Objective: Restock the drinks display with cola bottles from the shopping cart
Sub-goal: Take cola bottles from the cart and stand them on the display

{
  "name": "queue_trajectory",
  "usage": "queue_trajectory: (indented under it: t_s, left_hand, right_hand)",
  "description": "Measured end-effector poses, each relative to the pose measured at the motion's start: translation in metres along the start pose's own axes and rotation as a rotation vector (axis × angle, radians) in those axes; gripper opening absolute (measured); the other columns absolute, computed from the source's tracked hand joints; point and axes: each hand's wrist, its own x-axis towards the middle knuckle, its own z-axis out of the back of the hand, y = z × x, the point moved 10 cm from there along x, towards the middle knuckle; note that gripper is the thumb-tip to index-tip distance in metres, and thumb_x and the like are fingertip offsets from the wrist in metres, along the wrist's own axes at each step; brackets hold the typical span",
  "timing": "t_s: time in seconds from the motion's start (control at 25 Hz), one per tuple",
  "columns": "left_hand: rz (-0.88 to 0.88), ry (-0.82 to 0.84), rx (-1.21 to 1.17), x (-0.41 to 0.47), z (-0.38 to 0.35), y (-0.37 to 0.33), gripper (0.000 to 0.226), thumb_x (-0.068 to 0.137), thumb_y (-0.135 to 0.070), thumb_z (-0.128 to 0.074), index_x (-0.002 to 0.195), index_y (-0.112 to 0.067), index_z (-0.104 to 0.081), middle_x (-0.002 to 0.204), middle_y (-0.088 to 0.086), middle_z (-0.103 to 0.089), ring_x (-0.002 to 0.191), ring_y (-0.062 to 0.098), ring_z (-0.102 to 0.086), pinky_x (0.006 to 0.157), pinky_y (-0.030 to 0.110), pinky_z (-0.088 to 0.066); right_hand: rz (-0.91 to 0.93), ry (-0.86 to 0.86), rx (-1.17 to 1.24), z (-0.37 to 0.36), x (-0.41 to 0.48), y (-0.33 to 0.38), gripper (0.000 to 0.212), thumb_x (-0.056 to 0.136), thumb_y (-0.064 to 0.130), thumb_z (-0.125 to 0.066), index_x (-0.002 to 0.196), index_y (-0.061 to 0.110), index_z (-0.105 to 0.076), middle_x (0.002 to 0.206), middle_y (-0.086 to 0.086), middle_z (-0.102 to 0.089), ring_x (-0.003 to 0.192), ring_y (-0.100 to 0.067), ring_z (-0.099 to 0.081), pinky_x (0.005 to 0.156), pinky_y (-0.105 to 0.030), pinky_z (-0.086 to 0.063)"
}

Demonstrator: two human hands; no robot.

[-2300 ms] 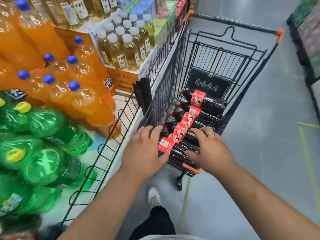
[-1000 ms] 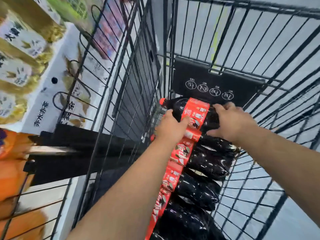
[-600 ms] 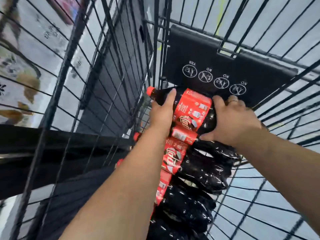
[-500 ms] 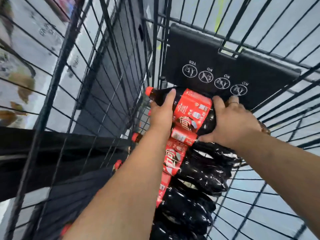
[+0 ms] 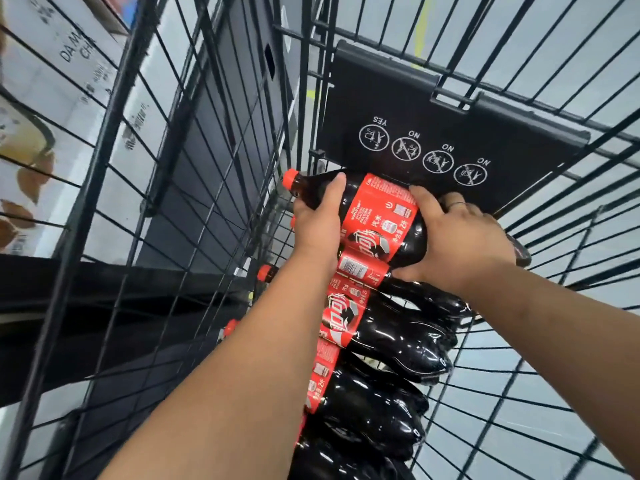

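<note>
Inside the black wire shopping cart [image 5: 194, 202] several large cola bottles with red labels lie side by side in a row. The farthest cola bottle [image 5: 377, 216] rests against the cart's black end panel, its red cap pointing left. My left hand [image 5: 317, 223] grips its neck and shoulder. My right hand [image 5: 457, 244] holds the thick lower body of the same bottle. The neighbouring cola bottle [image 5: 398, 327] lies just below my hands, with more bottles behind my forearms.
The black end panel [image 5: 415, 109] with white pictograms closes the cart's far side. Left of the cart, through the wires, stand white cartons [image 5: 69, 98] of the display and a dark shelf edge [image 5: 104, 299]. Grey floor shows through the mesh on the right.
I have leaned from the near end of the cart to its far end. Both hands now clasp the farthest bottle, which has lifted slightly at the cap end.
</note>
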Motion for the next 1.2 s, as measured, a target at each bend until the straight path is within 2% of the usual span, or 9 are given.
queue_trajectory:
  t_s: [0.2,0.36,0.48,0.52,0.64,0.76,0.88,1.0,1.2]
  left_hand:
    - [-0.180,0.091,0.112,-0.027,0.002,-0.030,0.091,0.062,-0.067,-0.079,0.141,-0.037,-0.043,0.119,-0.003,-0.071,0.103,0.019,-0.072,0.095,0.049,-0.057]
    - [-0.382,0.206,0.284,-0.058,-0.004,-0.050,0.100,0.054,-0.075,-0.081,0.141,-0.051,-0.038,0.135,-0.004,-0.060,0.119,0.020,-0.064,0.101,0.049,-0.053]
    - [-0.494,0.295,0.322,-0.080,-0.004,-0.056,0.106,0.048,-0.078,-0.086,0.141,-0.051,-0.043,0.140,0.002,-0.057,0.124,0.024,-0.062,0.103,0.053,-0.051]
    - [-0.517,0.328,0.328,-0.090,-0.002,-0.057,0.105,0.048,-0.078,-0.086,0.140,-0.054,-0.043,0.141,0.002,-0.056,0.126,0.022,-0.061,0.105,0.052,-0.050]
    - [-0.506,0.455,0.301,-0.122,0.007,-0.054,0.099,0.047,-0.074,-0.088,0.135,-0.061,-0.044,0.144,0.001,-0.052,0.129,0.021,-0.058,0.107,0.052,-0.049]
    - [-0.495,0.590,0.246,-0.155,0.021,-0.061,0.092,0.061,-0.048,-0.091,0.141,-0.043,-0.046,0.135,-0.004,-0.062,0.122,0.019,-0.065,0.105,0.047,-0.052]
    - [-0.478,0.673,0.228,-0.191,0.036,-0.067,0.083,0.079,-0.023,-0.079,0.151,-0.029,-0.039,0.132,-0.003,-0.065,0.118,0.018,-0.067,0.102,0.043,-0.055]
    - [-0.500,0.675,0.226,-0.225,0.051,-0.079,0.071,0.082,-0.020,-0.074,0.144,-0.034,-0.042,0.129,-0.001,-0.066,0.113,0.020,-0.069,0.096,0.040,-0.058]
    - [-0.596,0.650,0.236,-0.308,0.076,-0.122,0.067,0.084,-0.027,-0.077,0.139,-0.044,-0.043,0.125,-0.007,-0.069,0.110,0.016,-0.071,0.090,0.037,-0.059]
  right_hand:
    - [-0.053,0.000,0.278,0.005,-0.028,0.008,0.121,0.047,0.075,-0.079,0.144,0.043,-0.013,0.127,-0.006,-0.046,0.115,-0.028,-0.055,0.093,-0.041,-0.047]
    - [-0.127,-0.092,0.674,-0.002,-0.074,0.018,0.117,0.040,0.071,-0.084,0.138,0.047,-0.027,0.126,0.005,-0.055,0.111,-0.018,-0.058,0.096,-0.041,-0.050]
    - [-0.175,-0.179,1.014,-0.006,-0.116,0.033,0.095,0.044,0.050,-0.095,0.122,0.048,-0.040,0.111,0.018,-0.064,0.097,0.005,-0.062,0.085,-0.018,-0.050]
    - [-0.202,-0.197,1.096,-0.009,-0.130,0.039,0.092,0.044,0.045,-0.096,0.118,0.050,-0.041,0.108,0.019,-0.065,0.094,0.008,-0.063,0.083,-0.015,-0.050]
    - [-0.268,-0.264,1.283,-0.021,-0.167,0.057,0.089,0.043,0.044,-0.095,0.117,0.046,-0.046,0.103,0.021,-0.069,0.094,0.005,-0.066,0.089,-0.030,-0.055]
    - [-0.275,-0.305,1.411,-0.024,-0.197,0.080,0.093,0.048,0.036,-0.096,0.127,0.037,-0.046,0.103,0.019,-0.071,0.095,0.001,-0.068,0.091,-0.036,-0.056]
    - [-0.280,-0.319,1.456,-0.018,-0.227,0.100,0.090,0.053,0.029,-0.095,0.128,0.035,-0.045,0.100,0.024,-0.071,0.093,0.003,-0.068,0.091,-0.034,-0.056]
    - [-0.282,-0.342,1.445,0.001,-0.256,0.113,0.098,0.048,0.040,-0.095,0.131,0.034,-0.044,0.102,0.021,-0.071,0.095,0.002,-0.068,0.093,-0.037,-0.055]
    - [-0.203,-0.305,1.441,0.058,-0.318,0.132,0.096,0.050,0.039,-0.095,0.131,0.037,-0.044,0.105,0.019,-0.071,0.096,0.001,-0.068,0.095,-0.038,-0.054]
